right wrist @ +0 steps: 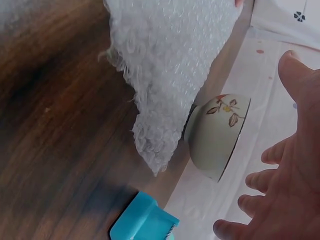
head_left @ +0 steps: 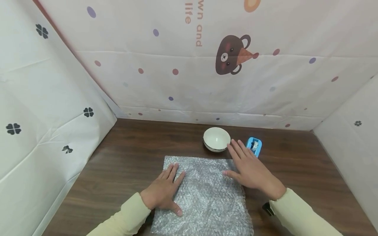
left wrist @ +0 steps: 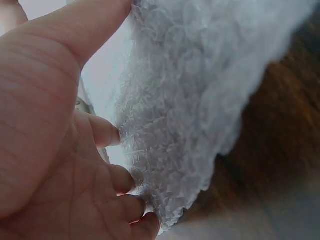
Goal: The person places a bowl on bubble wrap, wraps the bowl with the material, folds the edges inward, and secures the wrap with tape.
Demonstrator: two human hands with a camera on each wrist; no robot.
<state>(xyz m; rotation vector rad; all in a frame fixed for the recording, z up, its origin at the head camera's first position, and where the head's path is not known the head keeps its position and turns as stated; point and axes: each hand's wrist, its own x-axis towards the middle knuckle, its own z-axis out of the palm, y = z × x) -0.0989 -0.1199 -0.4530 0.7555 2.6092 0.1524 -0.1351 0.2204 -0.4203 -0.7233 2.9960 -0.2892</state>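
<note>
A sheet of bubble wrap (head_left: 206,196) lies flat on the dark wooden table in the head view. My left hand (head_left: 165,188) rests on its left edge with fingers spread; in the left wrist view the fingertips (left wrist: 127,180) touch the wrap. Over the sheet's upper right corner is my right hand (head_left: 251,168), fingers straight and holding nothing. Just beyond its fingertips stands a white bowl (head_left: 217,139), upright, with a leafy floral print on its side in the right wrist view. A blue tape dispenser (head_left: 257,143) sits close by, partly hidden behind the right hand.
The wooden table (head_left: 127,157) ends at a back wall covering (head_left: 183,85) printed with dots and a bear. White cloth with dark clovers hangs at the left side (head_left: 59,98) and the right side (head_left: 348,147).
</note>
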